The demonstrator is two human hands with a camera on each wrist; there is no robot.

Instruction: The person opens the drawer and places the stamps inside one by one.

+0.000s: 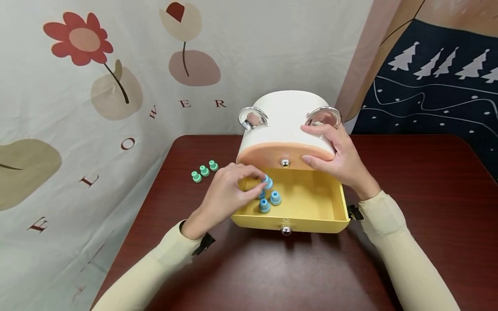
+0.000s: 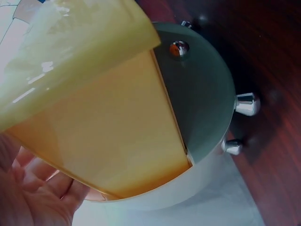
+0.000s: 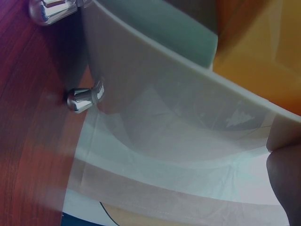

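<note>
A blue peg point(image 1: 268, 182) is pinched between the thumb and fingers of the left hand point(image 1: 229, 190), over the left side of the open yellow drawer point(image 1: 315, 226). The fingertips cover part of it, and whether it touches anything under it is hard to tell. Another blue peg, in the left of the drawer, is mostly hidden by the thumb. The held peg is pale blue, with a round knobbed shape. Two pegs stand upright near the drawer's front left, each with a wide base, a narrower top and a dark hole: the front peg point(image 1: 264, 206) and its neighbour point(image 1: 275, 198). Above the drawer's right side, the right hand point(image 1: 337, 151) grips the white cabinet point(image 1: 288, 116), thumb on its orange front point(image 1: 264, 153). Three green pegs point(image 1: 204, 171) stand left of the drawer on the dark red table point(image 1: 420, 242). The left wrist view reveals a green panel point(image 2: 202, 94) below the drawer and silver feet point(image 2: 247, 104), unseen from the head; both wrist views miss the pegs.
</note>
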